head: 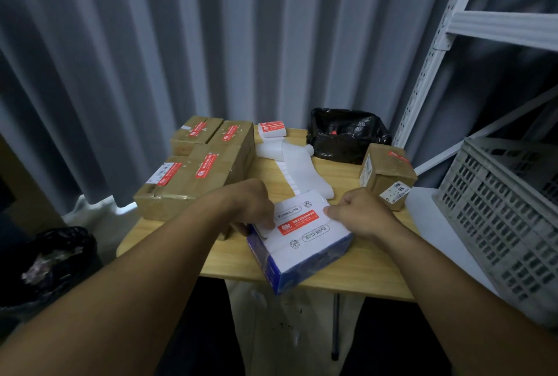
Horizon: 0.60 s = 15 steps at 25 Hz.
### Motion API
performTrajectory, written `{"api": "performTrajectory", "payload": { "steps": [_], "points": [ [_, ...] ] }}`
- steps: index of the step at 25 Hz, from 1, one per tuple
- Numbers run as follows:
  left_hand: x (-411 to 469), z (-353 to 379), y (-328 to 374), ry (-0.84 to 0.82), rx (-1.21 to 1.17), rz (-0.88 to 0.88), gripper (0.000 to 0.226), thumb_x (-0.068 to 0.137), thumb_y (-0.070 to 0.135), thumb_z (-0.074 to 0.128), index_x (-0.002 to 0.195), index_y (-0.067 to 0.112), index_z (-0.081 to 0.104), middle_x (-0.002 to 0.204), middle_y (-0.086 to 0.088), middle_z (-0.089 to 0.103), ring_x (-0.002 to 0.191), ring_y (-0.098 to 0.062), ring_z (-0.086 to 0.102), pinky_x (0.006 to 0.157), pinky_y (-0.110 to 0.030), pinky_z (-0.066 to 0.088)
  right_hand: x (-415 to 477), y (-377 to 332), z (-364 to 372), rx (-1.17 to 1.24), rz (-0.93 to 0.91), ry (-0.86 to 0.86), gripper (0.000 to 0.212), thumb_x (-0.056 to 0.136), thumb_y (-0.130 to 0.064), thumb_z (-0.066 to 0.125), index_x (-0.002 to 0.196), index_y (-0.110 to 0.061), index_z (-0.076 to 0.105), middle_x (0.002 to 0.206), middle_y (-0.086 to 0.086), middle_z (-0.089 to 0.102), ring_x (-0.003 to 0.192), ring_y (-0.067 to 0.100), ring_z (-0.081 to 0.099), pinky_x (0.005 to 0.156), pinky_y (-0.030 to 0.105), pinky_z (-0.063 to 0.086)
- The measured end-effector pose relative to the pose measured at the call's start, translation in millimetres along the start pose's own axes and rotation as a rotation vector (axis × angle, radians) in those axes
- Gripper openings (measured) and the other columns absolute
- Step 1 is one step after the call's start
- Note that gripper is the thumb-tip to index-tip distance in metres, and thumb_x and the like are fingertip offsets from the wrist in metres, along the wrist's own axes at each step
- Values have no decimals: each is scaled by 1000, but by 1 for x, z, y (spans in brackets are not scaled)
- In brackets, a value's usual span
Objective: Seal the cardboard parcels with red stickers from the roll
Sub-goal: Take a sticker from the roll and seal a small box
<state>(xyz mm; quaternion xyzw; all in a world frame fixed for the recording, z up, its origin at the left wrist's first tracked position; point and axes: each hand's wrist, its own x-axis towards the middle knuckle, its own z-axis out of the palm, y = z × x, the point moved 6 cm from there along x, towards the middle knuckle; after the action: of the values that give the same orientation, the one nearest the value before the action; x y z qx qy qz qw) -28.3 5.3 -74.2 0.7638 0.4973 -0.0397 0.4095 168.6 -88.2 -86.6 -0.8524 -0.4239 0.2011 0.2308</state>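
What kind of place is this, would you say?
Likely a small parcel-packing corner of a stockroom: stickered cardboard parcels stacked on a table, a sticker roll with trailing backing, and metal shelving beside a plastic crate.
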Motion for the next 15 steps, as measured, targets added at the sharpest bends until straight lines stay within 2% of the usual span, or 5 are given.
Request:
{"api": "performTrajectory", "payload": {
  "steps": [5,8,10,12,15],
  "points": [
    [-13,0,-3,-76,136,-71,51,83,17,81,124,2,57,113,-16,64,92,-33,74,78,-42,64,8,-21,14,121,-79,-5,12,84,-22,72,80,-11,68,90,7,71,85,26,67,78,40,56],
    [-21,4,-1,-197,191,-86,60,80,18,85,129,8,51,126,-15,59,110,-34,67,85,-41,62,15,-29,20,224,-98,34,12,85,-18,73,91,-14,64,99,6,66,89,25,65,74,37,55],
    [-26,7,1,-254,245,-73,80,77,14,86,142,12,40,137,-12,53,121,-34,60,90,-40,60,17,-35,23,308,-96,44,26,86,-17,74,109,-15,60,110,1,58,96,22,60,71,33,53],
    [-27,9,3,-243,353,-52,97,76,16,88,152,12,28,142,-10,48,114,-31,63,90,-37,60,16,-39,27,338,-95,21,39,87,-19,73,121,-16,56,114,-2,52,96,16,56,65,26,47],
    [-23,12,6,-154,495,-22,109,72,29,91,155,13,21,146,-8,43,95,-24,70,85,-33,61,10,-42,30,359,-77,-114,42,85,-27,74,121,-19,54,111,0,60,88,14,63,67,30,50]
  ]
}}
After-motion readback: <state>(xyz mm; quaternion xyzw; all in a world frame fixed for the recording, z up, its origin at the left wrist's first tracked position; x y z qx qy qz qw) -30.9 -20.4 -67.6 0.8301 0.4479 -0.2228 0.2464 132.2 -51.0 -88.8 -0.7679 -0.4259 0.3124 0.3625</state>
